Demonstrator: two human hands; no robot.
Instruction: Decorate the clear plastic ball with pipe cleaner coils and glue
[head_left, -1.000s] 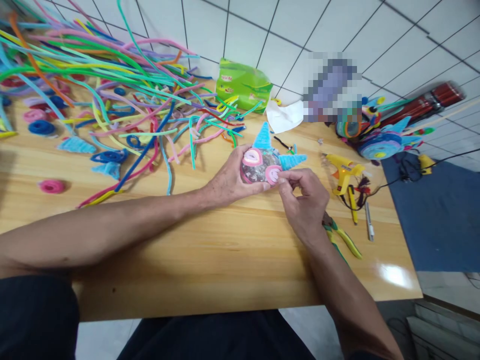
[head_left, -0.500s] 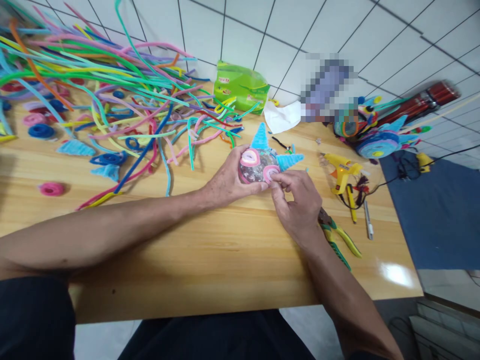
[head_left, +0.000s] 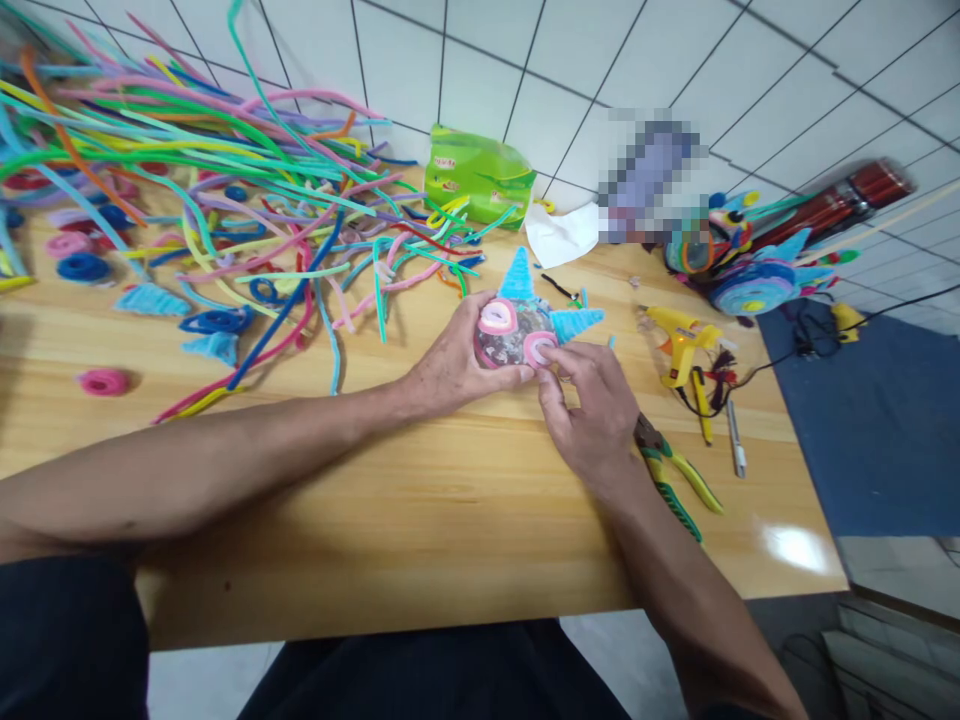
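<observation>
A round, mottled grey craft ball (head_left: 506,348) is cradled by my left hand (head_left: 454,365), with the thumb along its lower side and the fingers curled behind. Two light-blue fuzzy cones (head_left: 517,276) stick out of its top and right side. On its face sit a pink-and-white coil (head_left: 496,316) at the left and a second coil (head_left: 537,349) at the lower right. My right hand (head_left: 596,410) has its fingertips pinched together at that lower-right coil, touching it. These fingertips partly cover the coil. Pliers (head_left: 671,470) lie beside the right wrist.
Many coloured pipe cleaners (head_left: 225,150) spread over the table's left and back. A green packet (head_left: 480,178) and white paper (head_left: 562,234) lie by the tiled wall. At right are a yellow glue gun (head_left: 681,340), a cutter (head_left: 736,440), a red flask (head_left: 840,205) and a decorated disc (head_left: 754,290).
Almost nothing differs. The right hand's fingers have shifted very slightly at the lower-right coil, and the whole view has drifted a little; the left hand keeps its hold on the ball.
</observation>
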